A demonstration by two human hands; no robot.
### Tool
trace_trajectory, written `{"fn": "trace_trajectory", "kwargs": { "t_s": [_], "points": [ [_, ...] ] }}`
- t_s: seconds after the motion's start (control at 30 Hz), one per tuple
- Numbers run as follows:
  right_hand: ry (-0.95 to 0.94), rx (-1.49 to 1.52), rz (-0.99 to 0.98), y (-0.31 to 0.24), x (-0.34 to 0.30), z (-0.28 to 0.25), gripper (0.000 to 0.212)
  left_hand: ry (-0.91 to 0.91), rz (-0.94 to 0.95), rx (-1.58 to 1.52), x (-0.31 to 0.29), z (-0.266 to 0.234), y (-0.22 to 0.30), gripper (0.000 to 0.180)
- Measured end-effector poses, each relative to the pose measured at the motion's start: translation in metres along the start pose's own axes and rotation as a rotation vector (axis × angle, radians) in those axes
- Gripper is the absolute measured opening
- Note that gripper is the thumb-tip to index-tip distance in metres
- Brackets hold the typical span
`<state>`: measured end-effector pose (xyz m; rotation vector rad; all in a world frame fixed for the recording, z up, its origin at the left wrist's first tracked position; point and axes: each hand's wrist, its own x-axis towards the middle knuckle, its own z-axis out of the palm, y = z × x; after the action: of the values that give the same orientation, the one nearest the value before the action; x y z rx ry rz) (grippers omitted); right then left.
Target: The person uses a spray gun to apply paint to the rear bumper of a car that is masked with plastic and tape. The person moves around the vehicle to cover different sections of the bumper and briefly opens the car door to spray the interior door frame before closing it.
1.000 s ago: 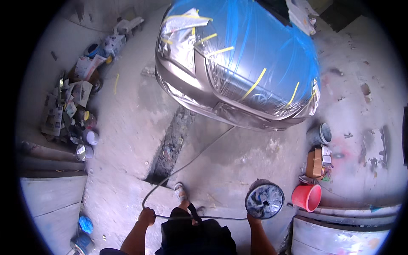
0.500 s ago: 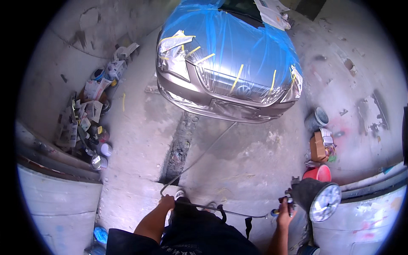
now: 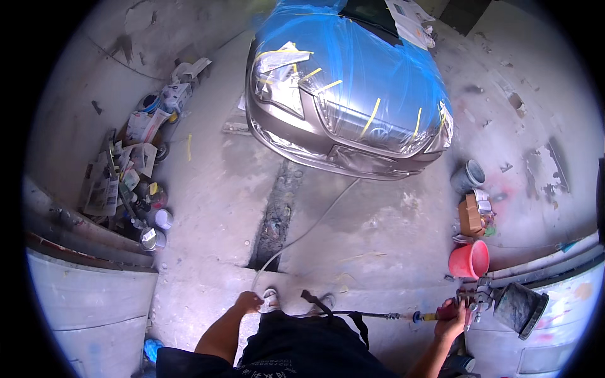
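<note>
The floor [image 3: 391, 220] is lit brightly and rather evenly, and a cool, violet-tinged cast is spread over the scene. White glare is thrown back by the clear film [image 3: 280, 94] at the car's front corner, and pale highlights are caught along the bumper [image 3: 283, 123]. The trench [image 3: 270, 242] is sunk in shadow, and most detail in the shirt [image 3: 277, 359] is swallowed by near-black. The right wall [image 3: 535, 75] is rendered soft and hazy. Fine parts of the spray gun [image 3: 482, 296] are slightly smeared. All 4 corners are blackened, and edges near the blue-fringed rim are bowed.
</note>
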<state>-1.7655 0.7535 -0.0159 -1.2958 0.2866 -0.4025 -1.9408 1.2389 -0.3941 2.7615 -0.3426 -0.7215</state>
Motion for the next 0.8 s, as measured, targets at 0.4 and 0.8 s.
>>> {"fn": "trace_trajectory", "kwargs": {
  "t_s": [0.4, 0.8],
  "points": [
    [-0.162, -0.256, 0.024, 0.006, -0.057, 0.062, 0.042, -0.155, -0.63, -0.228, -0.1, 0.04, -0.051, 0.03],
    [-0.076, -0.308, 0.018, 0.005, -0.076, 0.058, 0.041, -0.112, -0.549, -0.115, -0.035, -0.051, -0.048, 0.029]
  ]
}}
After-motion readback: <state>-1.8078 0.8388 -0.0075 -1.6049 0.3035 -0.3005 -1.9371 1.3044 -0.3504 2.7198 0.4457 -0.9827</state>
